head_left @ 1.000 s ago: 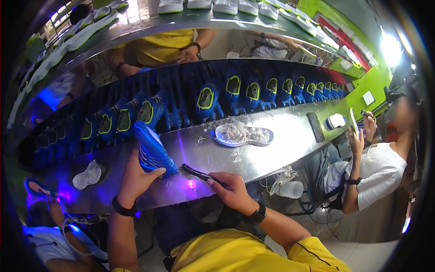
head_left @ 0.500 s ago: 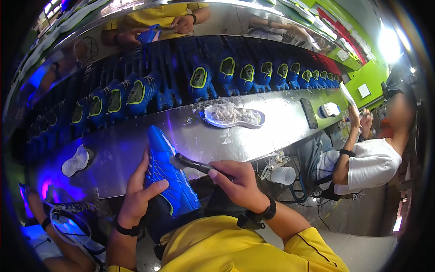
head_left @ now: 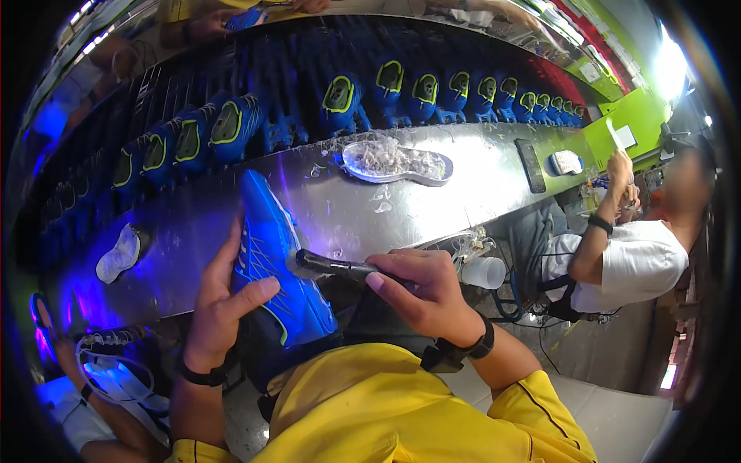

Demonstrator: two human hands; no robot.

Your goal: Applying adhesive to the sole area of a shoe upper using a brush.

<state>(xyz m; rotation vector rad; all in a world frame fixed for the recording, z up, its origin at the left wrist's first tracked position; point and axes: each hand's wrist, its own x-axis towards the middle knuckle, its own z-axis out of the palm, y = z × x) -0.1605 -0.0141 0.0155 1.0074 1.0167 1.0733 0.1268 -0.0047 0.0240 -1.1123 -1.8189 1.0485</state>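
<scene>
My left hand [head_left: 224, 302] is closed round a blue shoe upper [head_left: 270, 247], thumb across its lace side. The shoe stands tilted with its toe up and away from me and its heel near my lap. In my right hand [head_left: 426, 292] is a black-handled brush [head_left: 340, 266]; its grey head touches the shoe's right edge. The bristles are too small to make out. Beyond the shoe, on the metal table [head_left: 432, 212], lies a pale shoe sole [head_left: 397, 163] heaped with clear scraps.
Several blue shoes [head_left: 340, 92] stand in a dark rack along the table's far side. A white sole-shaped piece [head_left: 120, 255] lies at left. A black bar [head_left: 529, 164] and a white piece [head_left: 566, 162] lie at right. A co-worker [head_left: 633, 255] sits at right, another person's arm [head_left: 85, 386] at left.
The view has tilted, so the table and rack sit higher in it. Both hands keep their grip, and the brush head stays at the shoe's edge. The co-worker's raised white piece has turned.
</scene>
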